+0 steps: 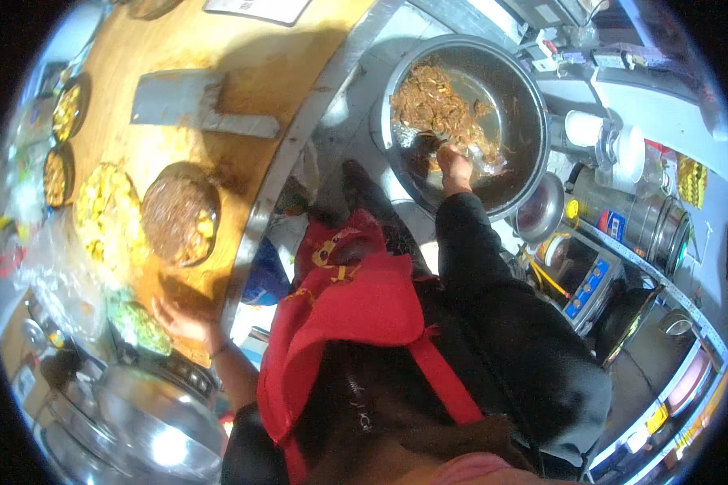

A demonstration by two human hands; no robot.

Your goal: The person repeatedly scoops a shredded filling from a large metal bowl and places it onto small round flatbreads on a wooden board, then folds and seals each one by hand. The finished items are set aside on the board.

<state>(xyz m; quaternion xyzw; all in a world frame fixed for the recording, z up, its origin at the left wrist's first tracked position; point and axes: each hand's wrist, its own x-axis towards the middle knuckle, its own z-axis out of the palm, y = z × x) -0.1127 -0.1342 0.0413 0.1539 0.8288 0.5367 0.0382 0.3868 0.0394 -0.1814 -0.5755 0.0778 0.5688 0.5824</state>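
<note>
Reaching into the pot (524,121), right hand (455,166) (can't tell if it's gripping) has food (434,99) around 11 o'clock, roughly 2 o'clock from the left hand (184,321), fingers loosely spread.

A kitchen, seemingly a busy one, is showing here: a broad cleaver (174,99) is lying on a wooden table (121,48), yellow food pieces (109,210) are sitting nearby, and a big dark pot (524,105) is holding brown shredded food (433,97).
</note>
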